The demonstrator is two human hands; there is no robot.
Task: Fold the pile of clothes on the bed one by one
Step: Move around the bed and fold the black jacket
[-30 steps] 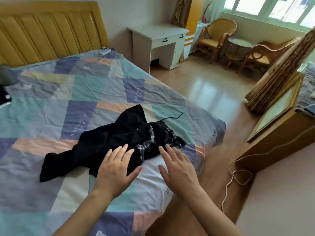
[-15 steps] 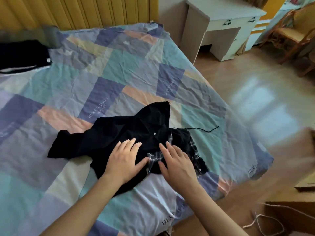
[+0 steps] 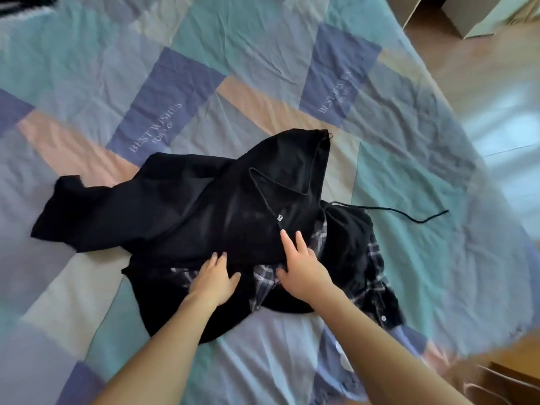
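Lay in a messy heap near the bed's (image 3: 409,118) right edge: a black hoodie (image 3: 204,211) on top, spread out and crumpled, hood pointing away. Under it, a checked shirt (image 3: 377,276), peeking out at the near side and at the right. Trailed off to the right across the patchwork bed cover (image 3: 181,83): a thin black cord (image 3: 409,216) from the hood. Rested on the heap, close side by side: left hand (image 3: 214,280) and right hand (image 3: 304,268). Left grip: fingers reached forward with tips tucked under the hoodie's bottom edge, thumb out to the right; could not tell whether cloth was pinched. Right grip: released, fingers straight and lying flat on the black cloth, tips near a small white tag (image 3: 280,217), thumb down on the checked cloth. Printed on two blue patches of the cover: pale words reading "BEST WISHES". At the far left top corner, a bit of another dark thing (image 3: 26,1), too cut off to name. Beyond the bed on the right, shiny wooden floor (image 3: 496,92).
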